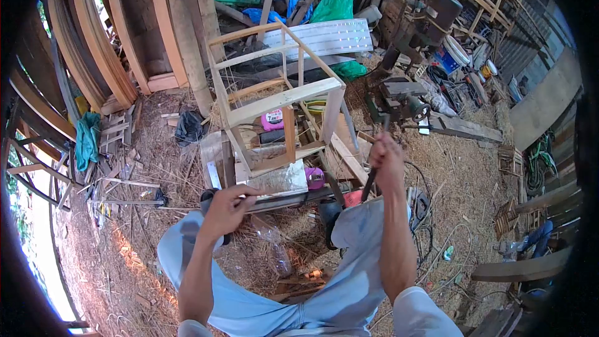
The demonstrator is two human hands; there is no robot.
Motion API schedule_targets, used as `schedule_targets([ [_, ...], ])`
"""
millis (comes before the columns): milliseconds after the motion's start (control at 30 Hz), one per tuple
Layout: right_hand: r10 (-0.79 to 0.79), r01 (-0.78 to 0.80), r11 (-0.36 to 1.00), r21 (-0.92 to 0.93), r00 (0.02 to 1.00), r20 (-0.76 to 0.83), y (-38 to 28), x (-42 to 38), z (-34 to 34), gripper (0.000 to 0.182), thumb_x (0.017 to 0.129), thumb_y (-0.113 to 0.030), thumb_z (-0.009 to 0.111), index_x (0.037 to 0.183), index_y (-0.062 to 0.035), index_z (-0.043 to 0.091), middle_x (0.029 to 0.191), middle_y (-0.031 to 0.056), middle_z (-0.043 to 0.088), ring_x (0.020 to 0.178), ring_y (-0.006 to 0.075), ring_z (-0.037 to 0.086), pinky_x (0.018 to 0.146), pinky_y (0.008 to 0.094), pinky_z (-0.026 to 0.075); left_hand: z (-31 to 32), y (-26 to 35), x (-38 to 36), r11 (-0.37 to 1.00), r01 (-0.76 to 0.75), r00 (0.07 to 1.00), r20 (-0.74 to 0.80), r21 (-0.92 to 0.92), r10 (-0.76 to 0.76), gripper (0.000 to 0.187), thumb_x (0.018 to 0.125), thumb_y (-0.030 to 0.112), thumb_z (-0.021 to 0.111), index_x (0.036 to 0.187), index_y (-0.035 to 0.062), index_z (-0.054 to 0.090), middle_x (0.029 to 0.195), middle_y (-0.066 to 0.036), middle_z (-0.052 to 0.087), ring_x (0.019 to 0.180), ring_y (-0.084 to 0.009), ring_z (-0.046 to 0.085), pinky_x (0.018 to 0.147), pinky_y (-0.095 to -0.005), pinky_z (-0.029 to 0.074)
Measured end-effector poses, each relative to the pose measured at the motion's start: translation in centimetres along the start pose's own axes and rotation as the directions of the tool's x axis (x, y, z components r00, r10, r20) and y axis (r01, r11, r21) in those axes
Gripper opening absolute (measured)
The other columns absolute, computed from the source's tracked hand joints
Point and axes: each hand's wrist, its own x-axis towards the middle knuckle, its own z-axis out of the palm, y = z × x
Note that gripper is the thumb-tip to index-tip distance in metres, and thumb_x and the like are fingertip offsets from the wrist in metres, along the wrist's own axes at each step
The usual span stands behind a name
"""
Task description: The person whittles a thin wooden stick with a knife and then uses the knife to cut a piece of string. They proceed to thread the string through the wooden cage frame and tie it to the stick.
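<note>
My left hand is above my left knee, at the near edge of a low bench. Its thumb and fingertips are drawn together; anything between them is too small to make out. On the right, my right hand is raised over my right knee, its fingers wrapped round a dark bar-shaped tool that sticks out above and below the fist. An unpainted wooden frame with legs and crossbars stands on the bench between and beyond my hands. Low inside it sits a pink tape measure. A purple round object rests near the bench's front edge.
A bench machine with a motor stands beyond my right hand. A black cable loops on the shaving-covered floor at right. Curved timber pieces lean at the left. A clear plastic bottle lies between my legs.
</note>
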Motion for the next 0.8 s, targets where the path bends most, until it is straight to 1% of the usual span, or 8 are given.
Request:
schedule_targets([
  [33, -0.049, 0.056, 0.973, 0.222, 0.998, -0.037, -1.1, 0.1, -0.2, 0.026, 0.096, -0.024, 0.046, 0.108, -0.0034, 0.056, 0.058, -0.0067, 0.038, 0.047, 0.0031, 0.031, 0.041, 0.0191, 0.023, -0.6, 0.2, -0.1, 0.998, 0.034, 0.996, -0.08, 0.054, -0.03, 0.02, 0.084, 0.002, 0.057, 0.103, 0.0034, 0.064, 0.098, -0.009, 0.066, 0.085, -0.0155, 0.061, 0.073, -0.0299, 0.048],
  [67, -0.057, 0.063, 0.972, 0.228, 0.998, -0.032, -0.9, -0.5, 0.5, 0.026, 0.096, -0.024, 0.046, 0.108, -0.0034, 0.056, 0.058, -0.0067, 0.038, 0.047, 0.0031, 0.031, 0.041, 0.0191, 0.023, -0.6, 0.3, 0.1, 0.998, 0.028, 0.996, -0.086, 0.061, -0.023, 0.02, 0.084, 0.002, 0.057, 0.103, 0.0034, 0.064, 0.098, -0.009, 0.066, 0.085, -0.0155, 0.061, 0.073, -0.0299, 0.048],
  [133, 0.182, -0.186, 0.983, 0.0, 0.96, 0.214, -0.4, -3.2, 3.2, 0.035, 0.096, -0.031, 0.045, 0.114, -0.0031, 0.055, 0.059, -0.0078, 0.033, 0.048, 0.0037, 0.032, 0.043, 0.0188, 0.025, 0.8, 0.4, 0.4, 0.986, -0.099, 0.988, -0.102, 0.134, 0.113, 0.02, 0.084, 0.0, 0.057, 0.102, 0.0024, 0.064, 0.095, -0.011, 0.066, 0.081, -0.0202, 0.062, 0.071, -0.0303, 0.048],
  [167, 0.183, -0.187, 0.982, 0.0, 0.961, 0.207, 0.2, -3.6, 4.2, 0.035, 0.096, -0.031, 0.045, 0.114, -0.0031, 0.055, 0.059, -0.0078, 0.033, 0.048, 0.0037, 0.032, 0.043, 0.0188, 0.025, 1.5, 0.4, 0.5, 0.973, -0.16, 0.979, -0.1, 0.167, 0.178, 0.019, 0.083, 0.0, 0.056, 0.101, 0.0019, 0.063, 0.093, -0.012, 0.065, 0.079, -0.0225, 0.062, 0.07, -0.0306, 0.048],
  [233, 0.272, -0.312, 0.95, 0.011, 0.846, 0.458, 1.2, -4.2, 5.5, 0.037, 0.096, -0.032, 0.045, 0.114, -0.0012, 0.055, 0.06, -0.0074, 0.035, 0.05, 0.0033, 0.031, 0.044, 0.0187, 0.025, 2.2, 0.5, 0.6, 0.959, -0.214, 0.97, -0.078, 0.187, 0.232, 0.019, 0.083, 0.0, 0.057, 0.101, 0.0017, 0.063, 0.092, -0.013, 0.065, 0.078, -0.0246, 0.062, 0.07, -0.0305, 0.047],
  [333, 0.33, -0.341, 0.939, -0.04, 0.864, 0.381, 1.5, -3.3, 6.2, 0.036, 0.097, -0.029, 0.046, 0.116, -0.0003, 0.054, 0.061, -0.0074, 0.036, 0.051, 0.0031, 0.031, 0.045, 0.0188, 0.024, 2.3, 0.8, 0.8, 0.939, -0.282, 0.954, -0.044, 0.199, 0.296, 0.019, 0.084, 0.0, 0.057, 0.101, 0.0015, 0.063, 0.089, -0.014, 0.063, 0.077, -0.0275, 0.061, 0.07, -0.0307, 0.047],
  [467, 0.277, -0.226, 0.957, -0.185, 0.899, 0.338, 1.5, -2.4, 5.6, 0.035, 0.093, -0.032, 0.052, 0.102, 0.001, 0.059, 0.059, -0.0064, 0.041, 0.049, 0.0023, 0.031, 0.043, 0.018, 0.021, 2.3, 0.8, 1.0, 0.937, -0.317, 0.946, -0.026, 0.149, 0.324, 0.018, 0.083, 0.001, 0.058, 0.101, 0.0013, 0.062, 0.086, -0.014, 0.062, 0.077, -0.0288, 0.061, 0.071, -0.0317, 0.047],
  [800, 0.26, -0.214, 0.956, -0.201, 0.934, 0.243, 1.0, -2.2, 5.0, 0.023, 0.095, -0.022, 0.05, 0.098, -0.0014, 0.059, 0.059, -0.0071, 0.04, 0.046, 0.0017, 0.03, 0.042, 0.0187, 0.021, 2.0, 1.0, 0.9, 0.94, -0.277, 0.958, -0.015, 0.201, 0.286, 0.019, 0.082, 0.002, 0.06, 0.1, 0.0035, 0.065, 0.087, -0.014, 0.066, 0.078, -0.0252, 0.065, 0.071, -0.0299, 0.049],
])
